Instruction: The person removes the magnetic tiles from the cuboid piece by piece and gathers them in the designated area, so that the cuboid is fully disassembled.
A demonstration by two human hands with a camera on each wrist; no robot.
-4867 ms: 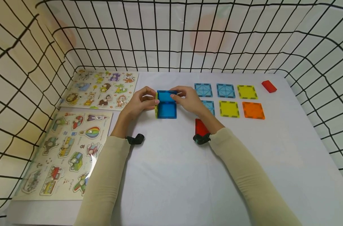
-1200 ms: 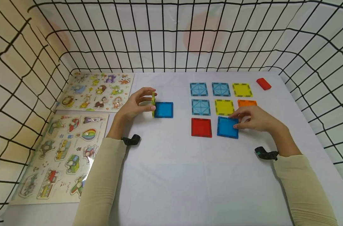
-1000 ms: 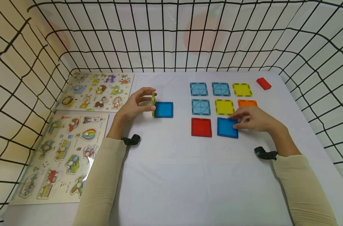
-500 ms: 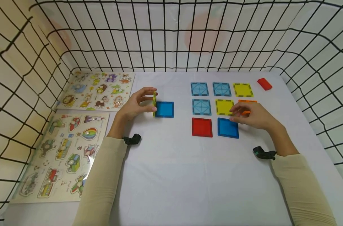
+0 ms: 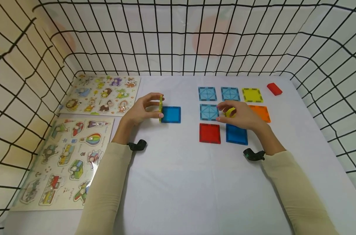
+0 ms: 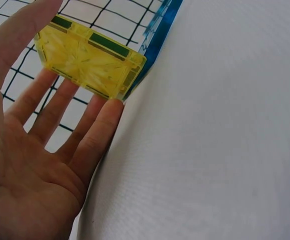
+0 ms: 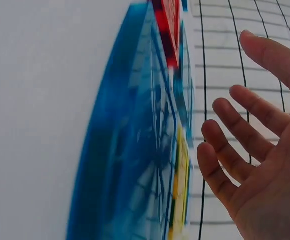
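Observation:
With thumb and fingertips my left hand (image 5: 141, 109) holds a yellow magnetic tile (image 5: 160, 107) on edge; the left wrist view shows the tile (image 6: 87, 55) between them. A blue magnetic tile (image 5: 171, 115) lies flat against its lower right side. My right hand (image 5: 242, 115) hovers over a second yellow tile (image 5: 230, 112), which it partly hides. Its thumb and forefinger tips are by the right edge of a light blue tile (image 5: 208, 112). In the right wrist view its fingers (image 7: 225, 150) are spread, with nothing between them. Just below lies another blue tile (image 5: 236, 134).
A red tile (image 5: 210, 133), an orange tile (image 5: 261, 113) and further light blue and yellow tiles lie flat around the right hand. A red block (image 5: 274, 89) sits at the back right. Two picture boards (image 5: 107, 207) cover the left side. Black wire mesh (image 5: 182, 54) encloses the back and sides.
The right hand took a blue tile from beside the upright yellow one, laid it right of the red tile, let go and moved left. The left hand has stayed on the yellow tile.

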